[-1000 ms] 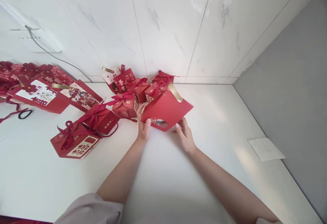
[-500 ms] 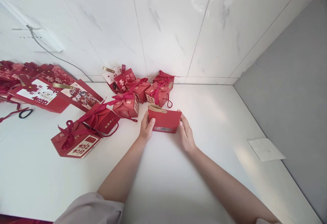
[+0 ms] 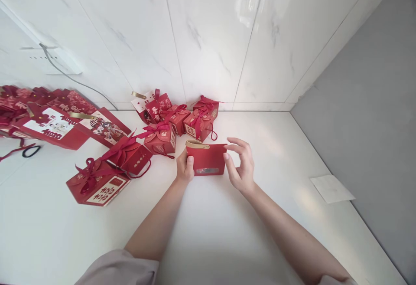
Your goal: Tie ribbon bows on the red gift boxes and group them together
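Mid-frame, the left hand (image 3: 185, 166) pinches the left edge of a red cardboard box with tan strap (image 3: 209, 158); the right hand (image 3: 241, 165) is spread beside it.

My only view is from my head, above and on my side of the red box (image 3: 210, 157), facing forward and down. It is near and wide: the box falls just below mid-frame, the tiled wall (image 3: 208, 37) beyond it, white tabletop (image 3: 208, 233) around it.
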### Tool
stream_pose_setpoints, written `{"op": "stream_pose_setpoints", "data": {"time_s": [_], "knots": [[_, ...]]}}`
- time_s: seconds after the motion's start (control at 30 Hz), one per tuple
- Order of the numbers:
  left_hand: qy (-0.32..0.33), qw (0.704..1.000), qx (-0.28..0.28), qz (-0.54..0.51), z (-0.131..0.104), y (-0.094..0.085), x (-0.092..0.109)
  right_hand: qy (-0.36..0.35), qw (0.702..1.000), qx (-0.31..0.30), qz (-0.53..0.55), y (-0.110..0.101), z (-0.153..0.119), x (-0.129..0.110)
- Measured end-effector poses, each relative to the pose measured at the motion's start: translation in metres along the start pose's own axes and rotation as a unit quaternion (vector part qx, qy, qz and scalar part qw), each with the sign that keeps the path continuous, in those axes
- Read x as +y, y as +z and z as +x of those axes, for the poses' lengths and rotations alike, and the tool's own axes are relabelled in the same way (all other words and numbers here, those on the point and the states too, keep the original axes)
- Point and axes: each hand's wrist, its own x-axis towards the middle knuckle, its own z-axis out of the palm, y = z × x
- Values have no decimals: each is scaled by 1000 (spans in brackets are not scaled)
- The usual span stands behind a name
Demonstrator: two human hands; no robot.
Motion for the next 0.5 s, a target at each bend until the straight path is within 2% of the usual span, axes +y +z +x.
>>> {"op": "stream_pose_setpoints", "data": {"time_s": [0.07,0.1,0.17,0.23,0.3,0.37,0.43,0.5], "knots": [[12,1000,-11,9,-1,1,2,-79,992,-80,-65,1,19,-16],[15,1000,-14,12,-2,1,3,-92,984,-118,-94,4,27,-23],[24,999,-18,20,-3,0,4,-91,972,-170,-136,11,39,-35],[43,998,-19,46,-4,-1,3,-83,968,-197,-131,18,46,-41],[66,994,-17,89,-5,-2,0,-48,976,-197,-78,20,49,-41],[77,990,-12,121,-5,-3,-3,21,984,-179,11,13,51,-36],[79,988,-8,132,-4,-4,-5,105,975,-167,101,-1,55,-29],[82,987,-8,139,-3,-4,-7,156,963,-165,143,-18,60,-21]]}}
